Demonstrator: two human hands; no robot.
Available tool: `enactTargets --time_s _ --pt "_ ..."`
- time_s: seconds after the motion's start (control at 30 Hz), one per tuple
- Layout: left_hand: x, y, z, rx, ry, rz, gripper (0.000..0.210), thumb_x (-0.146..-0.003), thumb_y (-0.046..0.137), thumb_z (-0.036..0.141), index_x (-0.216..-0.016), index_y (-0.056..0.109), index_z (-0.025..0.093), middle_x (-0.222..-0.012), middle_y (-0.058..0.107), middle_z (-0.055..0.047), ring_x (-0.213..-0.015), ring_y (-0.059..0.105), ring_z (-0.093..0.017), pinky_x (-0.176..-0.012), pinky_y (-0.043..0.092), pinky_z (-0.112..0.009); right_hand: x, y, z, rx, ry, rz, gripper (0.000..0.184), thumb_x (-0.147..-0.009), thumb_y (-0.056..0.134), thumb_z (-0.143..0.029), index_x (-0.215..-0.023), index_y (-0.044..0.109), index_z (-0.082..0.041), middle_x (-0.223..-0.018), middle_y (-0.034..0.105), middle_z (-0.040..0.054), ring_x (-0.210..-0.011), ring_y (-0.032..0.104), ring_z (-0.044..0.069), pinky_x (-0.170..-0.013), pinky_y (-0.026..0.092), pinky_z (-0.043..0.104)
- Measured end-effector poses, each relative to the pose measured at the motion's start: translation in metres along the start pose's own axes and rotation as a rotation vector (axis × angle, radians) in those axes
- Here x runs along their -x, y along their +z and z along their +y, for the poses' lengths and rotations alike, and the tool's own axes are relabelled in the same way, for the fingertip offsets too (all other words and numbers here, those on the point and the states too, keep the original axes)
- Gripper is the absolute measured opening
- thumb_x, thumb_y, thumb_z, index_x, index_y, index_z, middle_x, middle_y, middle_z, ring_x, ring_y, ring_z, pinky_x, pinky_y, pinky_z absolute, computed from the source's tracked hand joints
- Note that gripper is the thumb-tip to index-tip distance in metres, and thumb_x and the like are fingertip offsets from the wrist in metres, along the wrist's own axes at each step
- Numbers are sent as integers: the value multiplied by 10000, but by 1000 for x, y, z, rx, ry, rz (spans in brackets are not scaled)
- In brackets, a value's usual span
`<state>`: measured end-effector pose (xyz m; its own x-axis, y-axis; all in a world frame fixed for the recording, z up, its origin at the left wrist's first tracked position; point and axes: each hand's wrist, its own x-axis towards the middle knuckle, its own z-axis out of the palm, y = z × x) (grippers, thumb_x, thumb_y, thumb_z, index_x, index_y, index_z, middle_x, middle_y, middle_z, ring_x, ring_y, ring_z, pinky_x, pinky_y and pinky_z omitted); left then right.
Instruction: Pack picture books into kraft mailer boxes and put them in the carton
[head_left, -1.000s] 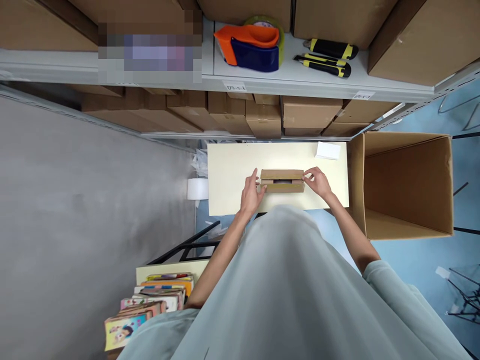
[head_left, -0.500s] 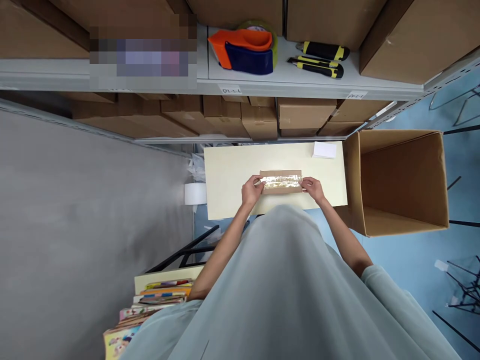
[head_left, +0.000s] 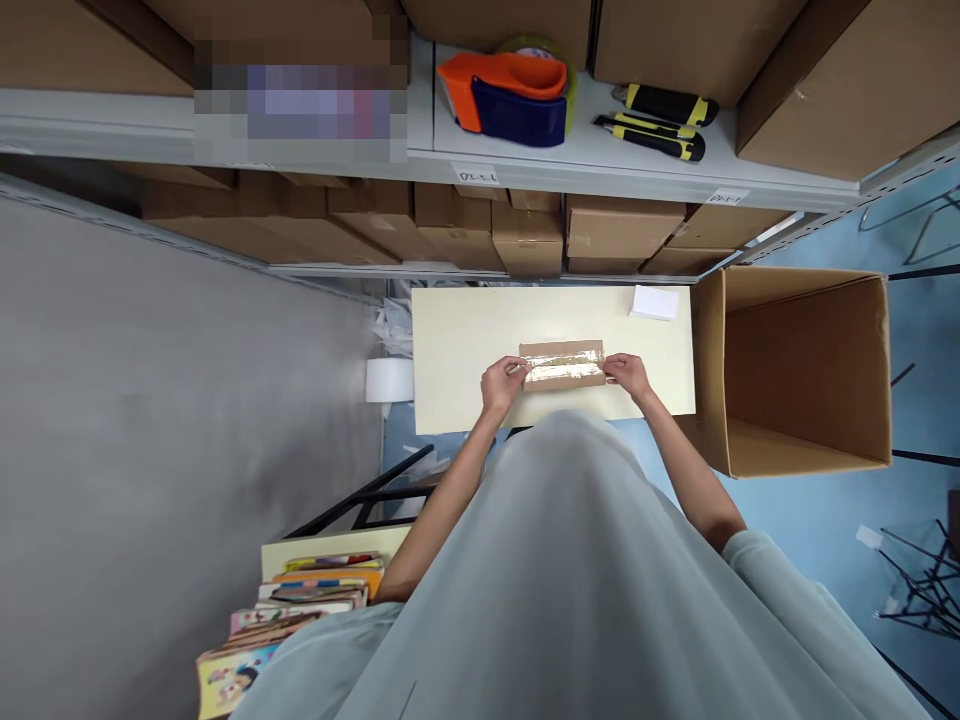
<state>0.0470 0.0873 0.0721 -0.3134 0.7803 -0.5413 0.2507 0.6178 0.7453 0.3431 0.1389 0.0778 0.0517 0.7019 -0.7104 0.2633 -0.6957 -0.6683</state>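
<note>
A small flat brown cardboard box (head_left: 562, 381) lies on the cream table (head_left: 465, 400), with a shiny strip of clear packing tape (head_left: 561, 364) along its upper face. At its left end, the fingers of my left hand (head_left: 504, 383) are closed on the edge. My right hand (head_left: 627, 373) pinches the opposite end, thumb and fingers close together. A small white stack of paper or labels (head_left: 654, 303) sits near the table's far right corner.
A large open carton (head_left: 806, 370) stands right of the table. On the shelf above lie an orange and blue tape dispenser (head_left: 517, 95) and black-yellow utility knives (head_left: 656, 120). Boxes (head_left: 622, 228) fill the lower shelf. A white roll (head_left: 390, 381) is at left; books (head_left: 300, 610) are stacked lower left.
My view has shifted slightly. Both hands stay at the ends of the cardboard box, which looks tipped a little, with the glare on its tape changed.
</note>
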Motion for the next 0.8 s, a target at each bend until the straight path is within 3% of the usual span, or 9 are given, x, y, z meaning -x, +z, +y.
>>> enactTargets --time_s 0.17,0.33,0.43,0.53,0.67,0.8 --pt "-2 0 -3 -14 34 7 41 -896 759 269 -912 758 230 -1122 862 -26 -1031 818 -222 -964 598 -303 -3 1 -3 83 -37 -2 254 -785 908 -330 -826 702 -188 -798 775 12 -718 714 129 -601 625 203" --pt "-4 -4 -2 -43 46 -28 79 -889 771 311 -901 751 236 -1103 857 -9 -926 813 -204 -912 599 -294 -3 0 -5 168 -50 -1 253 -832 879 -362 -865 689 -199 -896 793 26 -723 722 136 -644 642 243" --pt "-2 -7 -1 -43 64 -46 87 -887 772 319 -910 752 237 -1135 846 -27 -989 809 -225 -935 617 -324 2 0 -6 305 -93 23 229 -891 829 -396 -954 708 -213 -1020 826 53 -823 769 177 -759 662 308" --pt "1 -12 4 -19 146 -12 135 -891 767 294 -1004 780 221 -1345 782 -94 -1151 780 -251 -1002 635 -376 11 -2 -13 430 -177 70 296 -911 823 -435 -1097 721 -228 -1159 839 75 -947 806 222 -924 655 391" --pt "-3 -28 22 -39 329 10 180 -943 749 326 -1087 787 225 -1413 737 -124 -1299 727 -268 -1065 634 -433 22 -8 -41 488 -318 108 391 -943 793 -523 -1197 722 -234 -1281 822 110 -1064 815 268 -992 641 448" --pt "-20 -51 61 -99 511 80 167 -978 733 322 -1119 767 239 -1381 751 -120 -1301 727 -276 -1079 626 -468 21 -9 -94 501 -562 145 424 -988 727 -591 -1209 742 -230 -1269 823 128 -1148 798 311 -1021 639 490"
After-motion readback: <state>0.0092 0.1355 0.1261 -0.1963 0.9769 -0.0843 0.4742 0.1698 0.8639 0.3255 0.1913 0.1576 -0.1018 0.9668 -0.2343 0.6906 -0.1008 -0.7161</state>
